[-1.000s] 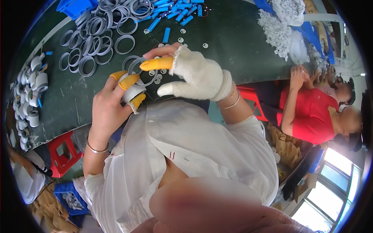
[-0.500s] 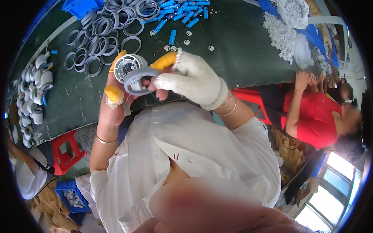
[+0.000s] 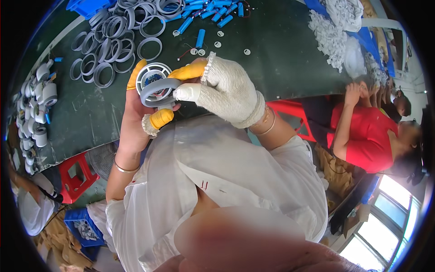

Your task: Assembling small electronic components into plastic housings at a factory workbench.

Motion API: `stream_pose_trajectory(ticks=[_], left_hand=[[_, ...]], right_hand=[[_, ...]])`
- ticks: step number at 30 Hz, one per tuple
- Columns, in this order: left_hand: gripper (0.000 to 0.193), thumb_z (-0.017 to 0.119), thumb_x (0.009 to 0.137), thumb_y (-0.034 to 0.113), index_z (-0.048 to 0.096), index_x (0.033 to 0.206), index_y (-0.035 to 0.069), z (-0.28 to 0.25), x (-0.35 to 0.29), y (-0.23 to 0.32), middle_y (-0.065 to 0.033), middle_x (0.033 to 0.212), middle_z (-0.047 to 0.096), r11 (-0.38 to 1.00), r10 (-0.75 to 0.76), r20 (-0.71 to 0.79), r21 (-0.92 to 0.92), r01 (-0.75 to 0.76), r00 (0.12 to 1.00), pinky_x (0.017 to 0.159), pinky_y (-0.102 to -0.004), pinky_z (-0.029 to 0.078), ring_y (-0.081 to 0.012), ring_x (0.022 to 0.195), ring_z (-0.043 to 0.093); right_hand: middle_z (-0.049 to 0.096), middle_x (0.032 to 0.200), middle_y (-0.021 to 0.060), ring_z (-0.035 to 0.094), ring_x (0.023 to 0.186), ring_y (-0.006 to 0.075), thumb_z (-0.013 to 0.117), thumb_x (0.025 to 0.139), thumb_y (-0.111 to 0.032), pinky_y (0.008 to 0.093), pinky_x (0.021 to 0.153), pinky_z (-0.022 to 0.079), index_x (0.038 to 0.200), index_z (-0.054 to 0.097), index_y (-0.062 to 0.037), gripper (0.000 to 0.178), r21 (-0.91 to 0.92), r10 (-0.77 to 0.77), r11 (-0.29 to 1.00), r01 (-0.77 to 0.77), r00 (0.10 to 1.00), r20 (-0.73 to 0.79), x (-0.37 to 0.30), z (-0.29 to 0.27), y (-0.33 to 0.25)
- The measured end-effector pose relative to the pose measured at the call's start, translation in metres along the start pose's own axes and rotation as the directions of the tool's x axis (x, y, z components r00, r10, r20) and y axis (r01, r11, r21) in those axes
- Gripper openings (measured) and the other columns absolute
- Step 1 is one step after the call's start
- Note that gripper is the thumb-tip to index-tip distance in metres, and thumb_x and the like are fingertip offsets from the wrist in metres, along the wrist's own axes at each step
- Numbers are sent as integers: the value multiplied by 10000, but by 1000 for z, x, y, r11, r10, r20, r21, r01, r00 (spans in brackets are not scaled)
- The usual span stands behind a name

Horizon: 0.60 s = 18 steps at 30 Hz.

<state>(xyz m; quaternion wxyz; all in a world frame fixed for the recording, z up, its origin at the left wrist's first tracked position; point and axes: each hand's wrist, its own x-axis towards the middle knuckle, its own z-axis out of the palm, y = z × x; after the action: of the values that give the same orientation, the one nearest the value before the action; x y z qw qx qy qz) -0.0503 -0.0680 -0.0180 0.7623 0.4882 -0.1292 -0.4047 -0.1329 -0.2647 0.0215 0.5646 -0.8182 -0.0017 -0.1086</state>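
Overlapping white housing [image 3: 152, 77] more now: gray ring [image 3: 159, 85]

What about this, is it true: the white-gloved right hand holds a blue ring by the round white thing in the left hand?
The ring is grey, not blue, in the head view; the white-gloved right hand does hold it by the round white thing in the left hand.

Housing [image 3: 153, 72]: white | ring [image 3: 159, 85]: grey | fingercots [image 3: 161, 119]: yellow | glove [image 3: 232, 88]: off-white, knit | cylinders [image 3: 200, 38]: blue | table [image 3: 272, 54]: dark green | stool [image 3: 77, 180]: red | shirt [image 3: 235, 158]: white | bin [image 3: 89, 6]: blue
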Motion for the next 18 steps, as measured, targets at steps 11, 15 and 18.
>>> stream_pose_trajectory(ticks=[11,15,18], left_hand=[[980,814,748,73,212,1515,173,1,-1,-2,-85,1372,461,999,25,27,39,-26,999,914,-386,546,-247,1198,537],[920,798,760,48,254,1496,144,2,-2,-2,-92,1378,455,999,6,-16,41,-5,1000,912,-380,547,-239,1202,530],[818,741,772,-65,325,1461,84,0,-1,-13,-103,1372,471,991,78,35,105,-81,996,946,-351,514,-219,1220,513]], right_hand=[[598,726,112,588,633,263,721,832,-277,351,634,461,935,711,-26,271,-77,-111,991,110,994,-12,4,-2,0],[621,797,115,604,723,279,748,807,-268,349,651,469,918,696,-24,273,-150,-183,973,176,982,-35,3,-2,9],[620,917,126,599,803,298,781,771,-251,335,693,487,1034,660,-41,358,-54,-127,992,118,968,-217,2,4,4]])
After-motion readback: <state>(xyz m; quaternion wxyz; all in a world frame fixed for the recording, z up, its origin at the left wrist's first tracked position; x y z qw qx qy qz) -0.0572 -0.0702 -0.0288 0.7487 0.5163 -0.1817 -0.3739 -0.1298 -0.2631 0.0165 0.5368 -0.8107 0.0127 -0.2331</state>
